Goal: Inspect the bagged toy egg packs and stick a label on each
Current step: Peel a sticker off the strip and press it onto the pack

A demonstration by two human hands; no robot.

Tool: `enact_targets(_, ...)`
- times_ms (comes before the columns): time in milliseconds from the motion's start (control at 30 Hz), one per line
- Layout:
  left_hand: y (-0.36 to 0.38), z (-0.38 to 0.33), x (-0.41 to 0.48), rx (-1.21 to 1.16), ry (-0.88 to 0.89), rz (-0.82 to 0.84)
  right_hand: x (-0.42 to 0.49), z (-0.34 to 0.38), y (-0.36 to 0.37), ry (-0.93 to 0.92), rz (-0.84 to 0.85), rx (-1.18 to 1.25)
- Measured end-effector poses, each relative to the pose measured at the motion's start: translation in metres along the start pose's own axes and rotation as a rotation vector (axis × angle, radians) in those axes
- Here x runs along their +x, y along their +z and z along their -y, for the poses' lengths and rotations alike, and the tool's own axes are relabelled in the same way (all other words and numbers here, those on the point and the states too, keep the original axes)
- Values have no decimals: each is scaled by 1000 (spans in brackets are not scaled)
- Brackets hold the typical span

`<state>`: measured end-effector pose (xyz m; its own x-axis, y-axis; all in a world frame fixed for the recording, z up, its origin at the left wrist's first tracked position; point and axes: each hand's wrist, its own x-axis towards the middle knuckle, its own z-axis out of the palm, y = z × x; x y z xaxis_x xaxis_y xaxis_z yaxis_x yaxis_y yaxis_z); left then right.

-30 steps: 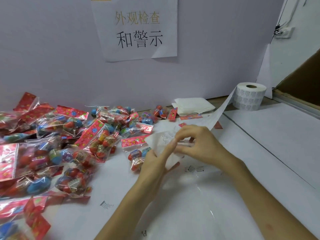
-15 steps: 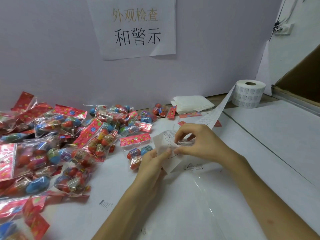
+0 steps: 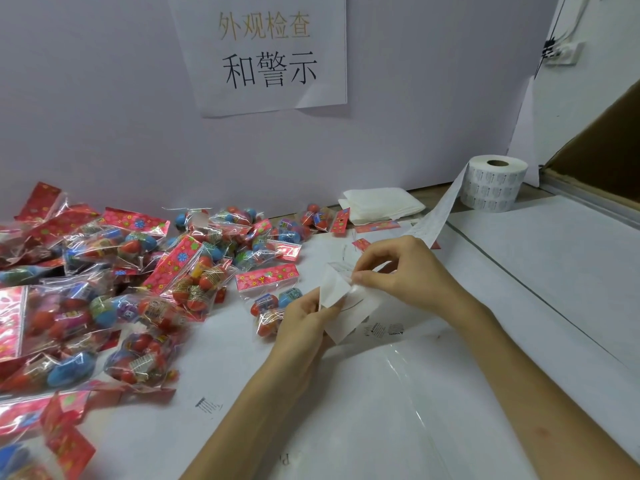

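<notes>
White tabletop [image 3: 536, 289] below: my left hand [image 3: 304, 327] clamps the label strip [image 3: 332, 294]; my right hand [image 3: 405, 271], pinching a label [image 3: 363, 301], has peeled it further. Sticking follows.

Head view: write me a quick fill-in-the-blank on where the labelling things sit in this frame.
1. The label strip, pinched by the left hand and right hand, runs from the label roll at the far ___ of the table.
2. The egg packs are piled on the table's ___ side.
3. The folded white cloth lies between the egg packs and the label ___.
Missing: right; left; roll.
</notes>
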<state>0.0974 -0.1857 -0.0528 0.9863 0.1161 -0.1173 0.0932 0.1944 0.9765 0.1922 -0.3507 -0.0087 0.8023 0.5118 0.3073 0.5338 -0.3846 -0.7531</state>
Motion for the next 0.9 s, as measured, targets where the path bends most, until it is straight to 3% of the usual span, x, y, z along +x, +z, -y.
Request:
enact_targets(133, 2, -4, -4, -78, -49, 122, 2, -4, 0, 10, -133, -5)
enact_targets(200, 2, -9, -8, -96, -153, 279, 3, -7, -3, 22, -233, -1)
enact_targets(300, -2, -17, -16, 38, -382, 877, 4, -8, -7, 16, -365, 67)
enact_targets(367, -3, -20, -19, 25, -365, 1144, 3, -6, -7, -25, -414, 93)
enact_targets(433, 1, -22, -18, -75, -292, 1088, 3, -4, -4, -74, -435, 59)
enact_targets(567, -5, -19, -8, -290, -136, 589, 1, 0, 7, -185, -430, -1)
enact_targets(667, -10, -21, -6, -359, -92, 389, 1, 3, 12, -300, -391, -53)
enact_targets(900, -9, -27, -7, -455, -42, 326, -1, 0, 18, -280, -207, -72)
